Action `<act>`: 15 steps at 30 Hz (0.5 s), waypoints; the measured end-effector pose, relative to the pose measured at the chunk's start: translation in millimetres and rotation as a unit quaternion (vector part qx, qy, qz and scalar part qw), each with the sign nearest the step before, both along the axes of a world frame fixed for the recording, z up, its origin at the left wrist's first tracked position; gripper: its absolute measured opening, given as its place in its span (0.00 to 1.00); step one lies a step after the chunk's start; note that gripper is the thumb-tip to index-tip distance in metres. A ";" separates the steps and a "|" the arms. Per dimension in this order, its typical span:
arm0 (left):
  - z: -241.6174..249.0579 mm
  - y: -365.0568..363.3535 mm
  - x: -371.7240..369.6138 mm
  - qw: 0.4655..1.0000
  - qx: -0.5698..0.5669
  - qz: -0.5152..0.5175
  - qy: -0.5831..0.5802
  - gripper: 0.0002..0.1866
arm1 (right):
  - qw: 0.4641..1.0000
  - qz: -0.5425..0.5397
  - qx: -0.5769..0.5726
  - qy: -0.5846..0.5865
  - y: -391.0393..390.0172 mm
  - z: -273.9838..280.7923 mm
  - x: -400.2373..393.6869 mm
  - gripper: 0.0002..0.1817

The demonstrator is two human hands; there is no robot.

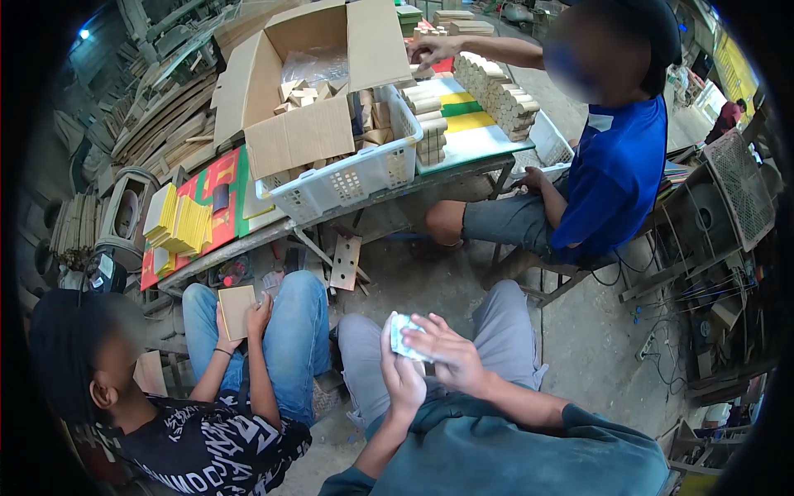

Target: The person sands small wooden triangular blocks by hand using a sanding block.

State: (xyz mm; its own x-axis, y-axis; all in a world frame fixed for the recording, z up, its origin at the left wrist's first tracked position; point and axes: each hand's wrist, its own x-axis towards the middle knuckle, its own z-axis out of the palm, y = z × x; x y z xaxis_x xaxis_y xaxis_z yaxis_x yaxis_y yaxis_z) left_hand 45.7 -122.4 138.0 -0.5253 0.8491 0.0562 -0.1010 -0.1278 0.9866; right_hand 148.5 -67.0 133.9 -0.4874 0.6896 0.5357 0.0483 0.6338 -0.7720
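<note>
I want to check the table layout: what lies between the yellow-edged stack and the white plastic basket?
A small dark object and, nearer the basket, a pale board; the head view shows this.

In the lower centre, a small piece [402, 329] is pale blue mottled with white, near grey trousers [361, 355] and a dark teal shirt [529, 450]. At lower left, a black shirt [186, 438] carries white lettering above light blue jeans [303, 318]; a board [239, 311] is tan. Bright blue colours a top [616, 165] at upper right. At upper centre, a carton [299, 132] is brown, a basket [343, 183] white, and a tabletop [468, 121] striped yellow, green and white. At left, a stack [186, 223] shows yellow edges against a red and green surface [218, 172].
</note>
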 end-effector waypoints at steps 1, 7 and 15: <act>2.4 -0.7 3.5 0.998 0.053 0.014 0.021 0.28 | 1.000 -0.014 -0.008 0.000 0.1 -7.8 -2.6 0.34; 8.8 -0.4 -7.1 1.000 -0.010 -0.007 -0.013 0.28 | 0.998 -0.049 0.019 -0.034 11.9 0.0 1.7 0.34; 4.6 0.9 -19.0 0.998 0.031 -0.008 -0.050 0.24 | 0.990 -0.126 -0.064 -0.013 22.3 1.1 -1.3 0.35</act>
